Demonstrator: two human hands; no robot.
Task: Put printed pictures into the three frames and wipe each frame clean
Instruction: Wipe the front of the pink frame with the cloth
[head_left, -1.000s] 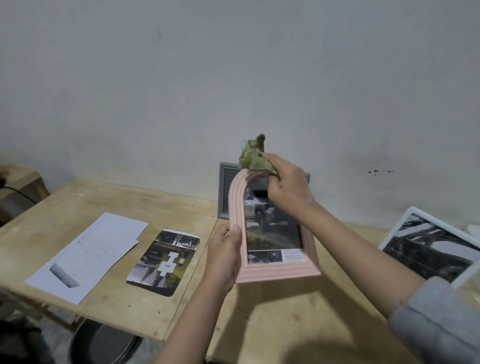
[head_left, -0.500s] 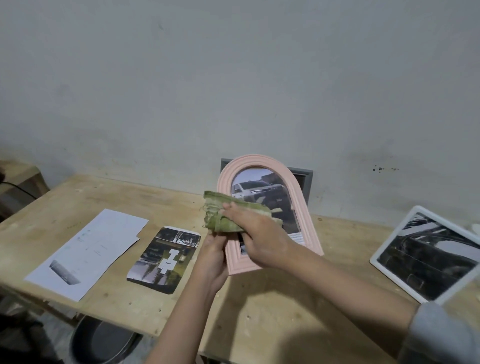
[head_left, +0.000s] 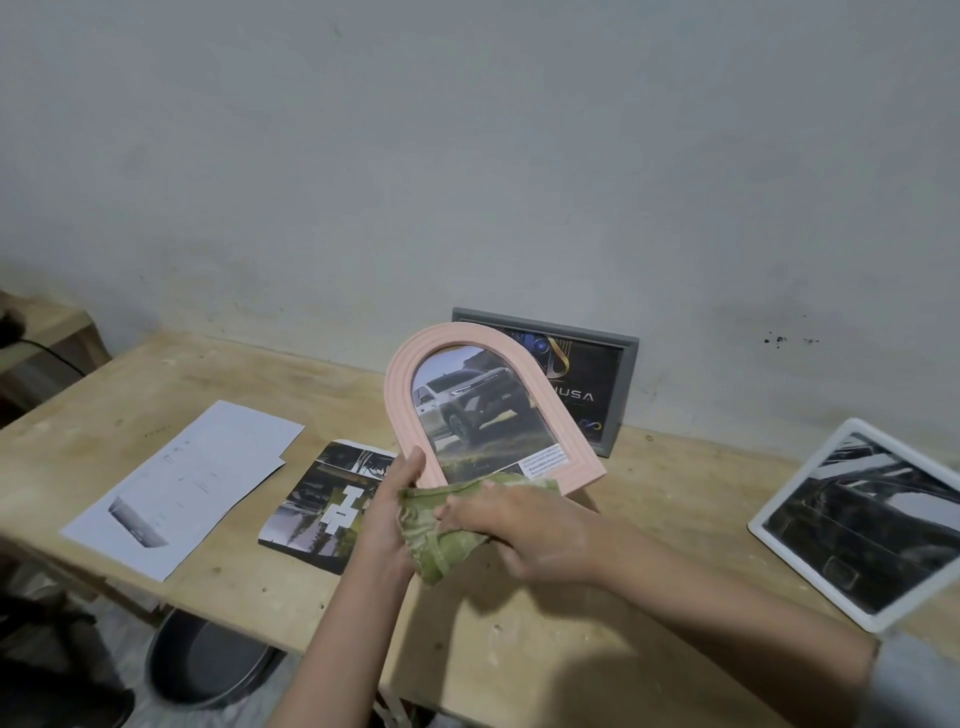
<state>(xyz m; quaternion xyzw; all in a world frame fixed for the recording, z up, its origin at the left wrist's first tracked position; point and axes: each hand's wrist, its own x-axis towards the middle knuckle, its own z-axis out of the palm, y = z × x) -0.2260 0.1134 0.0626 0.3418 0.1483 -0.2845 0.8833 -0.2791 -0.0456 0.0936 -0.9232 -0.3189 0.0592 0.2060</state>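
Looking down from the head camera, the pink arched frame is held tilted above the wooden bench, its arch leaning toward the upper left. Behind its glass is a print of a white off-road truck with a small block of text at the lower right, too fine to read. The left hand grips the frame's lower left edge, thumb on the front rim. The right hand has its fingers curled round a crumpled green cloth, pressing it on the frame's bottom edge.

Just behind, a grey rectangular frame leans upright against the wall; its dark poster shows the pale letters "USA", the start of the word hidden by the pink frame. At the right, a white frame with a dark grey print lies near the bench's right end, well apart from the hands.

To the left lie a loose dark print bearing a white blocky mark, just beside the left hand, and white paper sheets with a small grey picture, their lower corner near the bench's front edge. Bare wood shows between the pink and white frames. A dark round tub sits on the floor below the front edge.
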